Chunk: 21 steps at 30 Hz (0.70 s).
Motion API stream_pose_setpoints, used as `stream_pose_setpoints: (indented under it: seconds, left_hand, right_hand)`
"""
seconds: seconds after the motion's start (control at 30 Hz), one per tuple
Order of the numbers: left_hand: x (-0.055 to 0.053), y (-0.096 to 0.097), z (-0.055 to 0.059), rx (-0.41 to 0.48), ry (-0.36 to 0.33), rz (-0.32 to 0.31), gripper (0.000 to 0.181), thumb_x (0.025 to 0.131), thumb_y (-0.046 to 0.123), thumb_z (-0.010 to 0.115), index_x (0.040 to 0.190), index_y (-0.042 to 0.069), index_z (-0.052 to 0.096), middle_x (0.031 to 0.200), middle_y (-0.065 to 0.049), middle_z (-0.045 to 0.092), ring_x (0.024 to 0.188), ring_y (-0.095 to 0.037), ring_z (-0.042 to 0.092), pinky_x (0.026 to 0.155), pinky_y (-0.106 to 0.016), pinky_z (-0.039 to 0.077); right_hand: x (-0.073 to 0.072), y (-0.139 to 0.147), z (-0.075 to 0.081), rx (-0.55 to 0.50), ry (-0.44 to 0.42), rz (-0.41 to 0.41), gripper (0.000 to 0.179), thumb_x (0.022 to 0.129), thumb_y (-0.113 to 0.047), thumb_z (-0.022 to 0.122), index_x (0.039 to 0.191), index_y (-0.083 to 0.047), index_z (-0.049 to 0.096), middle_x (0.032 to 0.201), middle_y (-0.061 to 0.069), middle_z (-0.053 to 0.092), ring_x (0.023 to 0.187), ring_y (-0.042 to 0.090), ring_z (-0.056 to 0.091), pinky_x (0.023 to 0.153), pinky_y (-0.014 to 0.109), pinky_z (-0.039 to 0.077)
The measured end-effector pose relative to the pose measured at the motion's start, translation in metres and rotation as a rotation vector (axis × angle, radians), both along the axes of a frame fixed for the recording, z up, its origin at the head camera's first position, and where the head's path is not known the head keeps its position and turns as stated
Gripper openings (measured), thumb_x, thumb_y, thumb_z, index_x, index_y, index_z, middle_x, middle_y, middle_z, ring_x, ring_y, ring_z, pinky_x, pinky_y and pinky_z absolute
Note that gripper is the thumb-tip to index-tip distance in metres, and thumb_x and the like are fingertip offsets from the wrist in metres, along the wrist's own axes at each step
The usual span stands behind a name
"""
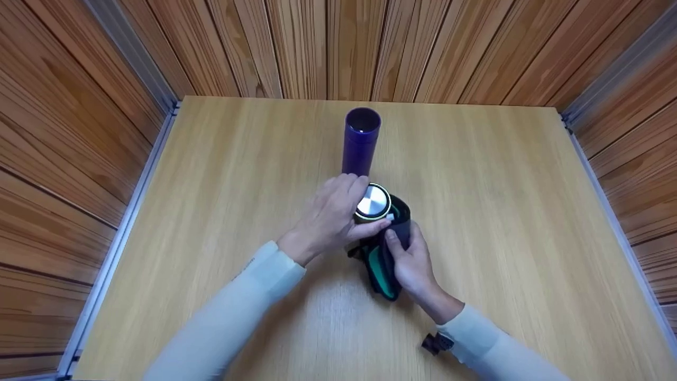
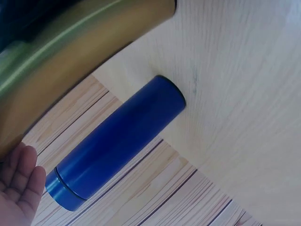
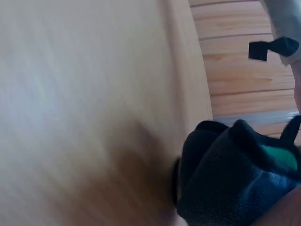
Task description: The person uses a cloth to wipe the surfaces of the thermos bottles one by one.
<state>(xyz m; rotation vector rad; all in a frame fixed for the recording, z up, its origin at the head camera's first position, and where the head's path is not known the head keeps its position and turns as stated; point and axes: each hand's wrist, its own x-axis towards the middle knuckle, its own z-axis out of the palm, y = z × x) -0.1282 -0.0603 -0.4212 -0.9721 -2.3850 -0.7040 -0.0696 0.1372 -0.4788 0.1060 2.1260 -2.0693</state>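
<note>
Fingers of the left hand are curled round a gold flask well in from the far edge of the bench; nearer that edge a purple bottle is stood. Rightward, a dark pouch is pinched in the right hand's grip. Should its mouth sag, the flask could be snagged.
</note>
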Motion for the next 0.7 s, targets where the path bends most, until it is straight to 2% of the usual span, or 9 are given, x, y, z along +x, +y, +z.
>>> stream_pose_setpoints:
  seconds: [0.17, 0.27, 0.37, 0.53, 0.7]
  left_hand:
    - [-0.001, 0.000, 0.002, -0.042, 0.063, 0.035, 0.067, 0.092, 0.066, 0.061, 0.111, 0.002, 0.060, 0.089, -0.005, 0.055, 0.077, -0.022, 0.051, 0.069, -0.035, 0.042]
    - [-0.002, 0.000, 0.003, -0.063, 0.079, 0.046, 0.067, 0.092, 0.067, 0.059, 0.111, 0.003, 0.061, 0.089, -0.005, 0.053, 0.078, -0.022, 0.049, 0.069, -0.034, 0.040]
    - [-0.002, 0.001, 0.005, -0.080, 0.092, 0.050, 0.068, 0.092, 0.068, 0.058, 0.112, 0.003, 0.061, 0.089, -0.005, 0.052, 0.078, -0.022, 0.048, 0.069, -0.034, 0.039]
    - [-0.003, 0.000, 0.007, -0.107, 0.110, 0.044, 0.066, 0.093, 0.069, 0.057, 0.106, 0.004, 0.059, 0.086, -0.005, 0.051, 0.075, -0.023, 0.047, 0.068, -0.035, 0.039]
    - [-0.004, -0.003, 0.010, -0.162, 0.125, 0.045, 0.067, 0.093, 0.071, 0.053, 0.101, 0.005, 0.058, 0.086, -0.005, 0.052, 0.076, -0.023, 0.048, 0.067, -0.035, 0.041]
  right_hand:
    - [-0.014, 0.012, 0.008, -0.003, 0.148, 0.059, 0.043, 0.109, -0.015, 0.050, 0.149, -0.006, 0.041, 0.145, 0.010, 0.051, 0.133, 0.023, 0.049, 0.115, 0.041, 0.035]
    - [-0.024, 0.018, 0.015, -0.048, 0.220, 0.119, 0.041, 0.110, -0.017, 0.046, 0.148, -0.004, 0.044, 0.143, 0.011, 0.053, 0.132, 0.023, 0.051, 0.113, 0.036, 0.039]
    - [-0.034, 0.020, 0.025, -0.116, 0.253, 0.187, 0.043, 0.111, -0.023, 0.042, 0.148, 0.000, 0.042, 0.142, 0.014, 0.052, 0.132, 0.024, 0.050, 0.110, 0.032, 0.041]
    - [-0.056, 0.021, 0.038, -0.245, 0.196, 0.339, 0.050, 0.112, -0.028, 0.036, 0.149, 0.006, 0.037, 0.131, 0.010, 0.057, 0.118, 0.020, 0.056, 0.102, 0.029, 0.045]
    - [-0.076, 0.024, 0.042, -0.270, 0.081, 0.483, 0.051, 0.110, -0.021, 0.029, 0.152, 0.008, 0.031, 0.125, 0.001, 0.060, 0.112, 0.015, 0.058, 0.097, 0.026, 0.047]
